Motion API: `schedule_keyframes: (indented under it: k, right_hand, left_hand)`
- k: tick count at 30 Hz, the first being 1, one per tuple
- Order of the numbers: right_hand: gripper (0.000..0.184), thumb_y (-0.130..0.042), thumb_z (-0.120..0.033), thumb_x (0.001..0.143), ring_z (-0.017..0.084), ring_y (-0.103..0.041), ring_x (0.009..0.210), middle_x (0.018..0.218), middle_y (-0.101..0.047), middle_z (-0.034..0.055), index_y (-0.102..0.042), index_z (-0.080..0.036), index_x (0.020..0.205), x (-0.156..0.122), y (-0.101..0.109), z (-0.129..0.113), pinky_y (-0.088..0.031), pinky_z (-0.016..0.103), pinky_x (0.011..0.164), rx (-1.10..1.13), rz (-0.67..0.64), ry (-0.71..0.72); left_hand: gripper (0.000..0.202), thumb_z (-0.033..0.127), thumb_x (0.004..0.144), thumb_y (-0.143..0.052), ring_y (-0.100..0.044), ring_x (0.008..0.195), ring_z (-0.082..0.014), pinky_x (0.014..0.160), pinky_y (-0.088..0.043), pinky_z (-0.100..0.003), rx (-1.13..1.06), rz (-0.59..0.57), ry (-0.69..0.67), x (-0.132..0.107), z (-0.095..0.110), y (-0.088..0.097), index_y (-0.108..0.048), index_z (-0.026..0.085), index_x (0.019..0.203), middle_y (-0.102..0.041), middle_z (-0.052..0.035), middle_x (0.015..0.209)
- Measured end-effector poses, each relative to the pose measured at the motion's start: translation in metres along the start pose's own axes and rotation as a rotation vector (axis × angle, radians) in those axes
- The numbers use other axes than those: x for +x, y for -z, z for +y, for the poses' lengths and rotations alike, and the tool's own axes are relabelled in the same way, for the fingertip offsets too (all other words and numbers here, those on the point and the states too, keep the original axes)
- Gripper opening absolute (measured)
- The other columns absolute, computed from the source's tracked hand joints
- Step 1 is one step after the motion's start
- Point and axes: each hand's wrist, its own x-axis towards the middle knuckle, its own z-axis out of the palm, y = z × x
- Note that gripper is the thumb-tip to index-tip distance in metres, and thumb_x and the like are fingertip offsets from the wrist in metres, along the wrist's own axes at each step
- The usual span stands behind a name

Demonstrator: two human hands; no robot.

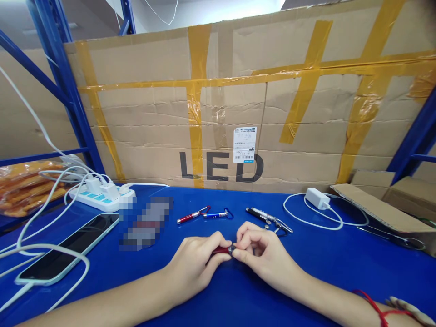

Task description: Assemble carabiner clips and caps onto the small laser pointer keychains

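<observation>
My left hand [195,261] is closed around a small red keychain flashlight [221,250], with much of its body hidden in the fingers. My right hand [264,250] pinches at its silvery end; whether a separate small part sits between those fingertips cannot be made out. Beyond the hands lie another red keychain flashlight [189,216] and a blue one [215,215], both with carabiner clips. A black one [255,213] and a silver one [264,214] rest side by side behind my right hand, with small round metal pieces [268,224] next to them.
On the left, a phone [68,250] lies among white cables near a power strip [102,197]. A white charger [317,198] with its cable and scissors [405,240] are to the right. A large cardboard sheet [163,118] stands behind the blue table [235,295].
</observation>
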Motion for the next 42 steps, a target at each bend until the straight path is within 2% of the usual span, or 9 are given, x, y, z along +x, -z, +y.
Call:
schedule_keyframes:
  k: [4,8,12,16,23,30,36,42]
  right_hand:
    - [0.034,-0.066,-0.040,0.071,0.002,-0.032,0.047,0.080,-0.047,0.0006,-0.052,-0.012,0.058,0.0011,0.0004,0.0008,-0.029,0.020,0.046,0.001,0.019,-0.021]
    - [0.037,-0.066,-0.045,0.070,0.002,-0.034,0.047,0.080,-0.047,0.0008,-0.052,-0.013,0.059,0.0016,0.0010,0.0027,-0.027,0.021,0.044,0.029,0.020,-0.034]
    - [0.038,-0.065,-0.048,0.069,0.000,-0.033,0.046,0.084,-0.046,0.0014,-0.055,-0.012,0.063,0.0032,0.0028,0.0051,-0.026,0.021,0.044,0.050,0.019,-0.065]
    - [0.038,-0.068,-0.047,0.066,-0.001,-0.031,0.045,0.083,-0.046,0.0008,-0.058,-0.011,0.062,0.0042,0.0035,0.0064,-0.026,0.021,0.045,0.053,0.007,-0.082]
    - [0.035,-0.073,-0.043,0.064,0.003,-0.035,0.051,0.079,-0.048,0.0004,-0.058,-0.012,0.056,0.0023,0.0037,0.0072,-0.030,0.022,0.048,0.061,-0.021,-0.038]
    - [0.035,-0.074,-0.043,0.062,0.004,-0.035,0.052,0.076,-0.048,0.0000,-0.058,-0.013,0.055,0.0016,0.0023,0.0070,-0.030,0.022,0.050,0.065,-0.037,-0.043]
    - [0.039,-0.076,-0.044,0.058,0.002,-0.033,0.048,0.076,-0.047,-0.0008,-0.054,-0.012,0.055,0.0017,0.0027,0.0065,-0.026,0.021,0.047,0.096,-0.080,-0.092]
    - [0.041,-0.075,-0.046,0.058,0.005,-0.037,0.052,0.071,-0.046,-0.0007,-0.052,-0.013,0.053,0.0017,0.0029,0.0061,-0.028,0.022,0.049,0.076,-0.096,-0.099]
  left_hand:
    - [0.012,0.024,0.091,-0.042,-0.064,0.082,-0.0137,0.071,-0.045,-0.021,-0.039,-0.050,0.066,0.0019,-0.0001,0.0004,-0.051,0.022,0.100,-0.067,0.0013,0.094]
    - [0.014,0.023,0.091,-0.042,-0.061,0.090,-0.0135,0.079,-0.044,-0.022,-0.084,-0.059,0.077,0.0031,0.0011,0.0013,-0.052,0.020,0.101,-0.065,-0.0007,0.098]
    - [0.017,0.020,0.092,-0.039,-0.058,0.092,-0.0166,0.083,-0.042,-0.028,-0.014,-0.037,0.063,0.0036,0.0001,0.0004,-0.053,0.019,0.100,-0.064,-0.0034,0.099]
    - [0.019,0.018,0.091,-0.037,-0.058,0.089,-0.0175,0.082,-0.043,-0.029,-0.029,-0.057,0.037,0.0038,-0.0023,0.0003,-0.054,0.019,0.098,-0.065,-0.0035,0.097]
    - [0.013,0.019,0.089,-0.039,-0.058,0.076,-0.0138,0.068,-0.044,-0.022,-0.100,-0.073,0.057,0.0029,-0.0014,0.0019,-0.046,0.019,0.079,-0.062,-0.0017,0.083]
    - [0.011,0.017,0.090,-0.042,-0.056,0.076,-0.0126,0.070,-0.043,-0.020,-0.061,-0.048,-0.070,0.0004,-0.0040,0.0010,-0.049,0.019,0.082,-0.061,-0.0007,0.082]
    - [0.014,0.019,0.092,-0.040,-0.056,0.072,-0.0138,0.069,-0.043,-0.023,0.019,-0.011,-0.162,0.0013,-0.0038,0.0007,-0.052,0.017,0.083,-0.062,-0.0029,0.079]
    - [0.016,0.016,0.091,-0.042,-0.058,0.075,-0.0130,0.072,-0.043,-0.023,0.000,-0.040,-0.157,0.0025,-0.0004,0.0032,-0.056,0.019,0.098,-0.066,-0.0017,0.086]
